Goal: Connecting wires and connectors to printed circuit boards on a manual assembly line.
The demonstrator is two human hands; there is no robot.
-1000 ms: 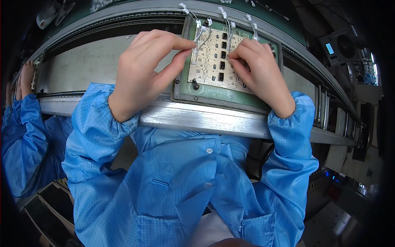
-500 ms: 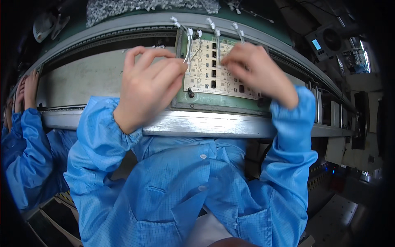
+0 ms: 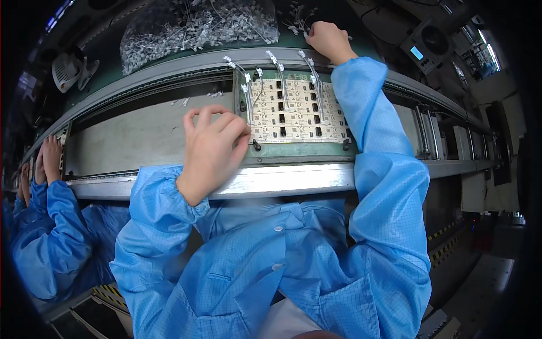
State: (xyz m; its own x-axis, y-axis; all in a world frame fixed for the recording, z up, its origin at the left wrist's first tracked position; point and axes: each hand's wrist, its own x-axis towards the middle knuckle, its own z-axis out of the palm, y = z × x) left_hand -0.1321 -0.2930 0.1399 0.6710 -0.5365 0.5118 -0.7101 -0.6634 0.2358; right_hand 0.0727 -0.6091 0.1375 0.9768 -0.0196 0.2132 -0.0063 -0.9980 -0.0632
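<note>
A light-coloured circuit board panel (image 3: pixel 271 120) with rows of black components lies in a green fixture (image 3: pixel 299 150). Several thin leads with white connectors (image 3: pixel 272 59) stand up from it and lean over its far edge. My left hand (image 3: pixel 212 144) is at the panel's left edge, its fingers curled and fingertips together; whatever is between them is hidden. Beyond the far rail, my right hand (image 3: pixel 329 40) is stretched out over loose white connector leads (image 3: pixel 297 21). Its fingers are pinched at one of these leads, with a white bit showing at the fingertips.
A clear bag of white connector leads (image 3: pixel 197 34) lies on the green surface behind the rail (image 3: pixel 164 62). A few small leads (image 3: pixel 214 94) lie left of the fixture. Another person's hands (image 3: pixel 49 158) are at far left. A device with a lit display (image 3: pixel 416 52) stands at right.
My right hand has moved from above the panel to the loose leads beyond the rail. My left hand has lowered relative to the panel, to its left edge. The view has shifted, showing more of the bag.
</note>
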